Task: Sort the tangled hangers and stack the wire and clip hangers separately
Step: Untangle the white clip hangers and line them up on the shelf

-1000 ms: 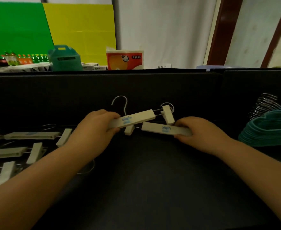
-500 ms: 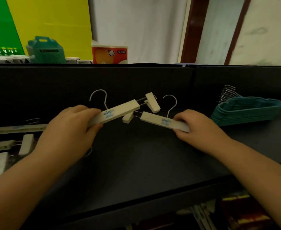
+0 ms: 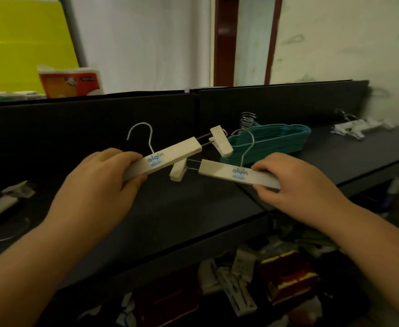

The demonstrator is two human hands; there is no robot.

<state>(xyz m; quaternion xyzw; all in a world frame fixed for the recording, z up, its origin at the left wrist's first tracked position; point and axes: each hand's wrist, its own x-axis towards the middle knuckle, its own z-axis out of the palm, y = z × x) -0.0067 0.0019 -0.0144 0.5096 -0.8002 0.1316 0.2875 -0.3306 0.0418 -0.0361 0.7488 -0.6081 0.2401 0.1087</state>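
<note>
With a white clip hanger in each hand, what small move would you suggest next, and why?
Probably ease the right hand and its hanger rightward, away from the left hand: that hanger's end clip sits under the left hanger, so they look hooked together.

Body: two bare forearms, no sleeves in view | left hand (image 3: 94,185): no glove, ring, or watch | right hand (image 3: 297,185): no glove, ring, or wristband | markings: cannot tell, lighting dim
</note>
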